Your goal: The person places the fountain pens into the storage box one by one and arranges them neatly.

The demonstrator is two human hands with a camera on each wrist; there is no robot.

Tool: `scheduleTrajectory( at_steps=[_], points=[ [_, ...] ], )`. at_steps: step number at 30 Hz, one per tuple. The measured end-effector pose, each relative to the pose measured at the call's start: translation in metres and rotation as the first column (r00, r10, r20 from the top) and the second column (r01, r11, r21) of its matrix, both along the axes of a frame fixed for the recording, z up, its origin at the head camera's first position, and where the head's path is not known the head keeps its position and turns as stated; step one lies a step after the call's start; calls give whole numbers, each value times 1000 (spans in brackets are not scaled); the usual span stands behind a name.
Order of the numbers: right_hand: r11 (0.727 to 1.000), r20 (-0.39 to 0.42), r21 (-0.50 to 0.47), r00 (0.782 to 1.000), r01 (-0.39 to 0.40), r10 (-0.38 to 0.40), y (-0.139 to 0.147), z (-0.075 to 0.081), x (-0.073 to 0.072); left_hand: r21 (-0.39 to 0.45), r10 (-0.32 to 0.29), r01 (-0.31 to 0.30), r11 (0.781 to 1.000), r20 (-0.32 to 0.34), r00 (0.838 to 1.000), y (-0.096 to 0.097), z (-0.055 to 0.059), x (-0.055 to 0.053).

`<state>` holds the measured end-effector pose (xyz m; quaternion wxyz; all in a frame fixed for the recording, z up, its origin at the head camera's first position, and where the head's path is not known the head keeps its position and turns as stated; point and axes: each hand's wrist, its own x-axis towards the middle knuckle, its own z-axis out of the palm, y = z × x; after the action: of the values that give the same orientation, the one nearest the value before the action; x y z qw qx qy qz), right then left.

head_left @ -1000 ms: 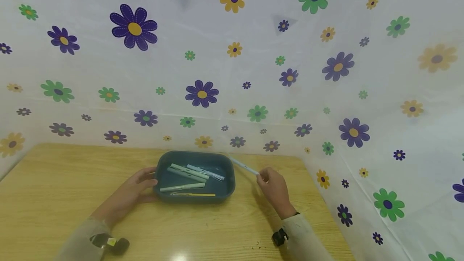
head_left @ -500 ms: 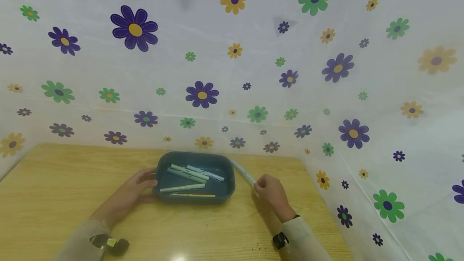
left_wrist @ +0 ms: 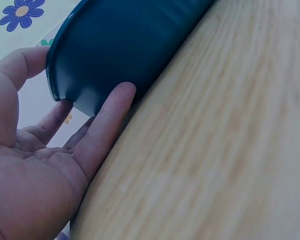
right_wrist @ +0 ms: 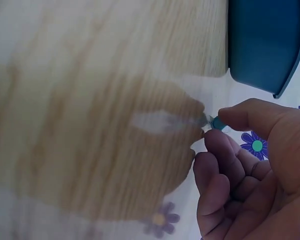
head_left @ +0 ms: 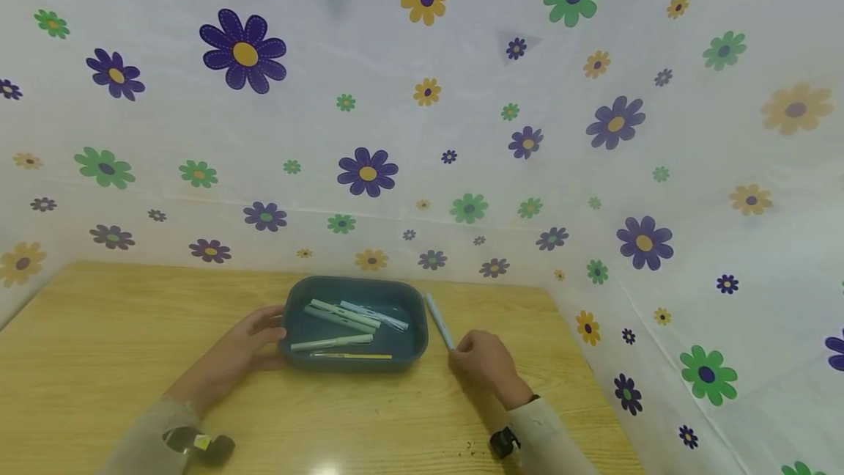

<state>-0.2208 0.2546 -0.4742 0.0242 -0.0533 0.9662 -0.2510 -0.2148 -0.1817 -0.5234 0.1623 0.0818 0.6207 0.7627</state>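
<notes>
A dark blue plastic bin (head_left: 356, 366) stands on the wooden table. In it lie pale green pens (head_left: 332, 341), light blue pens (head_left: 374, 315) and a thin yellow pen (head_left: 359, 355). At the bin's left end my left hand (head_left: 253, 339) holds the rim, and in the left wrist view its fingers touch the outer wall. Right of the bin, my right hand (head_left: 486, 363) pinches the near end of a light blue pen (head_left: 439, 319) between thumb and forefinger. This pen slants away toward the bin's right rear corner. Its teal end (right_wrist: 218, 123) shows at the fingertips in the right wrist view.
The table (head_left: 369, 416) carries small dark specks (head_left: 467, 449) near its front right. Behind and to the right hangs a white flowered cloth (head_left: 395, 123). A camera strap sits on each wrist.
My right hand has moved left and toward me with the pen, which has turned to a steeper slant beside the bin. My left hand and the bin have stayed put.
</notes>
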Motion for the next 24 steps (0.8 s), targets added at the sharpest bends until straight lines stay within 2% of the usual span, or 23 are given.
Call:
scheduleTrajectory(
  at_steps=[4,11,24],
  points=[
    [999,-25,22,999,-32,33,0,-1,0,8,-1,1,1000,-2,1000,0,0,-1],
    [998,-11,35,999,-48,48,6,1,0,18,-9,9,1000,-16,1000,-1,-2,-1],
    [995,-179,-95,984,-27,9,23,12,-11,7,3,-3,1000,-7,1000,-1,-4,-2]
  ],
)
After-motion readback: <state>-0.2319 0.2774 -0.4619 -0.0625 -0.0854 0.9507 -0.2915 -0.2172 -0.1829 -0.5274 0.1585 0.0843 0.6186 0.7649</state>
